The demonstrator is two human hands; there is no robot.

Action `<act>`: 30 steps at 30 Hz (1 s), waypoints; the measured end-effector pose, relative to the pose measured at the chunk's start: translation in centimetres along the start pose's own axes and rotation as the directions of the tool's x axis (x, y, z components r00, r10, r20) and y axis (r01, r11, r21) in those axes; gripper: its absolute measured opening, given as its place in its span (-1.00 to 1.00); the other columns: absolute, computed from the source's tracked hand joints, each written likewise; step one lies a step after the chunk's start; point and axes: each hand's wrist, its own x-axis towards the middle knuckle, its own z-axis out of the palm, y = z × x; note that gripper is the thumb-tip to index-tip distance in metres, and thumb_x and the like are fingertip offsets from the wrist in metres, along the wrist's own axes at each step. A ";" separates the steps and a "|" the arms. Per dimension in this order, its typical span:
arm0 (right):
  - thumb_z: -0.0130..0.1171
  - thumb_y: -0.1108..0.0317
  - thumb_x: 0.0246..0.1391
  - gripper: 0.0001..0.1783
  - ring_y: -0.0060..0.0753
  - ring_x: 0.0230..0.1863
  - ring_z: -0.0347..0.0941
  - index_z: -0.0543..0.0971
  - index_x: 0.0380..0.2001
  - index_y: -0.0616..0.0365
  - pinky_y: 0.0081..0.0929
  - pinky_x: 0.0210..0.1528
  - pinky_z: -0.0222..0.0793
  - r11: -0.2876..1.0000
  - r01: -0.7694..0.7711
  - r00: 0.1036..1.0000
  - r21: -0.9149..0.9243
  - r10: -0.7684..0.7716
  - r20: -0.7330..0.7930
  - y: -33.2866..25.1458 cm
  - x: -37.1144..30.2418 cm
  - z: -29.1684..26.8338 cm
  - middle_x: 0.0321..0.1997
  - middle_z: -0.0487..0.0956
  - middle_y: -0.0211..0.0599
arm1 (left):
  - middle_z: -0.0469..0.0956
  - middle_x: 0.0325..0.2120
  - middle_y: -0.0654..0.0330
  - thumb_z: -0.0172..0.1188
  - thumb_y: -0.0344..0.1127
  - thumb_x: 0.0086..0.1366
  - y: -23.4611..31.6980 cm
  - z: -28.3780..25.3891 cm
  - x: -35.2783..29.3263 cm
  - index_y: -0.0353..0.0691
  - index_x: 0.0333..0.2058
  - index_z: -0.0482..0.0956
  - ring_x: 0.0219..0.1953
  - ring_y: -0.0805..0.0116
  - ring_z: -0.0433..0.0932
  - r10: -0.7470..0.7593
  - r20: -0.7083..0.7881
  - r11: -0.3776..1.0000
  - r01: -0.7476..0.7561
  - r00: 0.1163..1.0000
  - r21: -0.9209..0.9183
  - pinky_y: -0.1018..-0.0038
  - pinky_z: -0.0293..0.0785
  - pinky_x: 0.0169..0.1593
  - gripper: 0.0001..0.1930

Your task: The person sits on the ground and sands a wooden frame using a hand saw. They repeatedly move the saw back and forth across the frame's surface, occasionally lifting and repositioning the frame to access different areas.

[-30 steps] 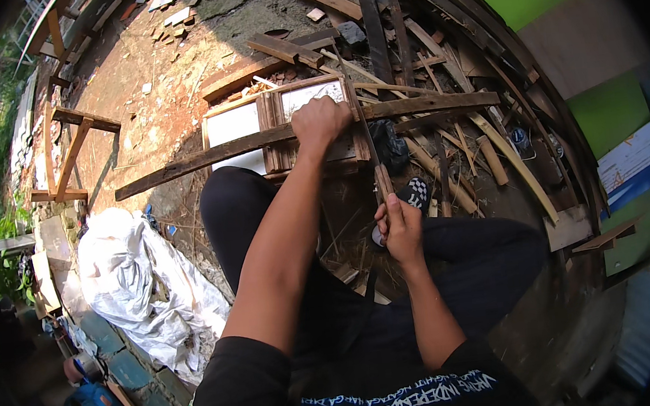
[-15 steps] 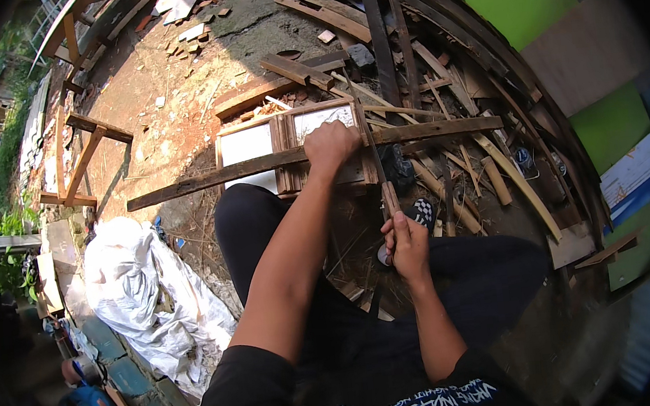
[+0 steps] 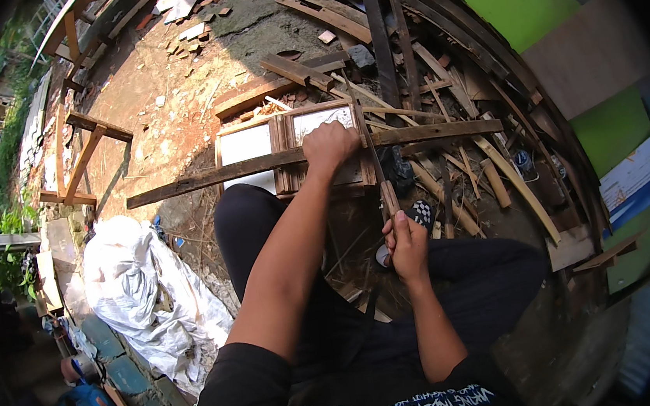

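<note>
A long, dark wooden plank (image 3: pixel 220 174) lies crosswise over a wooden frame with pale panels (image 3: pixel 247 146). My left hand (image 3: pixel 331 146) is closed around the plank and bears down on it above the frame's right panel. Just right of that hand, a handsaw (image 3: pixel 389 195) meets the plank, its thin blade standing across the wood close to the frame's right edge. My right hand (image 3: pixel 407 247) is wrapped round the saw's wooden handle. How deep the blade sits in the plank cannot be made out.
Loose boards and sticks (image 3: pixel 448 183) lie heaped to the right. Beside my left leg is a crumpled white sheet (image 3: pixel 150 298). A wooden trestle (image 3: pixel 86 159) stands at the left, and broken tiles (image 3: pixel 187 32) litter the far ground. My checkered shoe (image 3: pixel 422 215) is near the saw.
</note>
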 end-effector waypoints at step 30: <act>-0.18 0.10 0.44 -0.41 -0.73 -0.73 0.12 0.43 -0.65 0.23 -0.63 -0.66 -0.04 0.997 0.065 0.996 0.049 -0.061 -0.064 2.8 -6.6 -0.5 -0.75 0.29 -0.51 | 0.66 -0.41 -0.20 -0.01 -0.06 0.14 -0.8 -0.9 1.0 -0.30 -0.43 0.72 -0.34 -0.10 0.69 -0.050 0.022 0.999 0.050 0.999 0.006 0.08 0.59 -0.20 -0.57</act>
